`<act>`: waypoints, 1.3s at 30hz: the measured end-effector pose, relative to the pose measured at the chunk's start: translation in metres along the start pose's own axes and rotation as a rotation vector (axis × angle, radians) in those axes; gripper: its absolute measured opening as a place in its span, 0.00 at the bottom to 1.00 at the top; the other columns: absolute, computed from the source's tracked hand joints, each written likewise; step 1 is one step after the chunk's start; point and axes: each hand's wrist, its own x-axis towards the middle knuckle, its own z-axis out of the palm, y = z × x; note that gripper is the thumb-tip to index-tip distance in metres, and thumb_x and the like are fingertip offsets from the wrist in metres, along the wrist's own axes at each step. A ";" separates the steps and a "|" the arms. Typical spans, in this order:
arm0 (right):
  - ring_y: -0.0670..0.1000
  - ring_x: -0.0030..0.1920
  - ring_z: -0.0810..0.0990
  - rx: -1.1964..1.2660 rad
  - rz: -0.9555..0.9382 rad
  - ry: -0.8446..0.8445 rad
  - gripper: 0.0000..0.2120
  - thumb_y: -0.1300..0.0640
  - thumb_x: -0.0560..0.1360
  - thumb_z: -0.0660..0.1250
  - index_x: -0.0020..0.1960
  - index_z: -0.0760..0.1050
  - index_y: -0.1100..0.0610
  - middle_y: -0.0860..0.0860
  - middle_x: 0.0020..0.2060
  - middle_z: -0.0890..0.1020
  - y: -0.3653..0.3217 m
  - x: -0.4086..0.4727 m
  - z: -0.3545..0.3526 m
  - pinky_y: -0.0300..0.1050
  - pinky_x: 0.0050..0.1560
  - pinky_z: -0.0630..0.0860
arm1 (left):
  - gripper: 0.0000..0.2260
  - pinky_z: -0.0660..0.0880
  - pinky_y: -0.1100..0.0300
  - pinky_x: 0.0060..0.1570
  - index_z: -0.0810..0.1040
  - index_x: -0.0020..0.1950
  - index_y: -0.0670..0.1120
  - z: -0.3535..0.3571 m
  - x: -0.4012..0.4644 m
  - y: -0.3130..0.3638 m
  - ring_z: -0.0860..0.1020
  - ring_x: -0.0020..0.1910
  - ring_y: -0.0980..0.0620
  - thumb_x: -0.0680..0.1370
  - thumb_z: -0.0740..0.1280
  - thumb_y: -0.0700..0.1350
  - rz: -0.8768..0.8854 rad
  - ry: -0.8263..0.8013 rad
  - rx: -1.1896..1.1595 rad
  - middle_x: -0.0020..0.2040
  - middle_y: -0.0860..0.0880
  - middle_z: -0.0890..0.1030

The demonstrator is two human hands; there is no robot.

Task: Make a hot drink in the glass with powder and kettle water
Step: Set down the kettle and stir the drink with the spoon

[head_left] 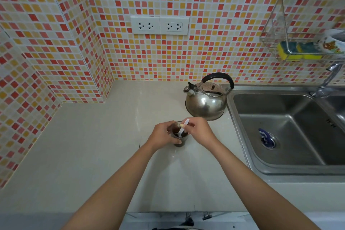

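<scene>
Head view: the left hand (162, 135) wraps the glass (178, 136) of dark drink on the counter (97, 147), near the kettle (207, 99). Right hand (198, 130) pinches a white stirrer (183, 127) dipped inside. Hard stirring could slop hot liquid or tip the glass.

Glass (178, 136) on counter (97, 145), kettle (207, 101) behind, sink (291, 129) right.
</scene>
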 end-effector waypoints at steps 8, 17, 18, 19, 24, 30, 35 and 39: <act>0.48 0.35 0.75 -0.110 -0.009 -0.063 0.06 0.63 0.74 0.66 0.42 0.81 0.60 0.56 0.34 0.81 0.004 0.009 -0.003 0.42 0.37 0.70 | 0.25 0.78 0.58 0.58 0.82 0.52 0.53 0.000 0.000 0.000 0.82 0.52 0.53 0.57 0.80 0.41 -0.012 -0.005 -0.010 0.47 0.53 0.85; 0.50 0.35 0.73 -0.110 0.029 -0.052 0.06 0.63 0.74 0.65 0.43 0.80 0.62 0.61 0.35 0.80 0.000 0.012 0.003 0.43 0.38 0.69 | 0.26 0.78 0.56 0.59 0.82 0.54 0.52 -0.002 0.001 0.001 0.82 0.53 0.50 0.56 0.80 0.42 -0.008 -0.017 0.006 0.48 0.53 0.85; 0.51 0.35 0.73 -0.113 0.012 -0.063 0.06 0.62 0.74 0.65 0.43 0.81 0.62 0.61 0.35 0.80 -0.002 0.011 0.005 0.44 0.38 0.69 | 0.26 0.78 0.55 0.58 0.82 0.53 0.53 -0.002 0.001 0.002 0.82 0.53 0.50 0.56 0.80 0.42 -0.005 -0.017 0.011 0.48 0.53 0.85; 0.52 0.36 0.74 -0.123 0.004 -0.056 0.06 0.62 0.74 0.65 0.43 0.81 0.61 0.60 0.35 0.81 -0.002 0.011 0.005 0.44 0.39 0.70 | 0.26 0.78 0.54 0.59 0.82 0.53 0.54 -0.002 0.001 0.002 0.82 0.53 0.50 0.56 0.80 0.42 -0.008 -0.014 0.010 0.48 0.53 0.85; 0.53 0.35 0.75 -0.132 0.057 -0.020 0.07 0.62 0.74 0.64 0.42 0.80 0.63 0.56 0.31 0.79 -0.002 0.014 0.002 0.44 0.38 0.70 | 0.25 0.78 0.56 0.58 0.82 0.52 0.54 -0.002 -0.001 0.002 0.82 0.52 0.51 0.56 0.80 0.41 -0.008 -0.012 0.008 0.48 0.53 0.85; 0.49 0.33 0.73 -0.179 0.026 0.003 0.07 0.61 0.75 0.64 0.42 0.80 0.59 0.50 0.29 0.77 -0.002 0.014 0.000 0.42 0.37 0.69 | 0.25 0.78 0.54 0.59 0.82 0.51 0.54 -0.001 0.000 0.001 0.82 0.51 0.52 0.56 0.80 0.43 -0.011 -0.013 -0.001 0.47 0.53 0.85; 0.52 0.36 0.73 -0.115 0.014 -0.058 0.06 0.62 0.74 0.66 0.43 0.81 0.62 0.61 0.35 0.80 -0.006 0.011 0.004 0.44 0.38 0.68 | 0.25 0.79 0.54 0.58 0.82 0.50 0.59 -0.002 0.001 0.001 0.83 0.52 0.52 0.55 0.80 0.43 -0.008 -0.021 0.006 0.48 0.54 0.86; 0.54 0.38 0.77 -0.202 0.018 0.000 0.07 0.63 0.74 0.64 0.44 0.81 0.60 0.56 0.35 0.80 -0.005 0.012 -0.004 0.46 0.40 0.73 | 0.24 0.78 0.56 0.58 0.81 0.45 0.63 -0.001 0.000 0.002 0.82 0.52 0.52 0.53 0.79 0.45 -0.012 -0.013 -0.003 0.46 0.57 0.85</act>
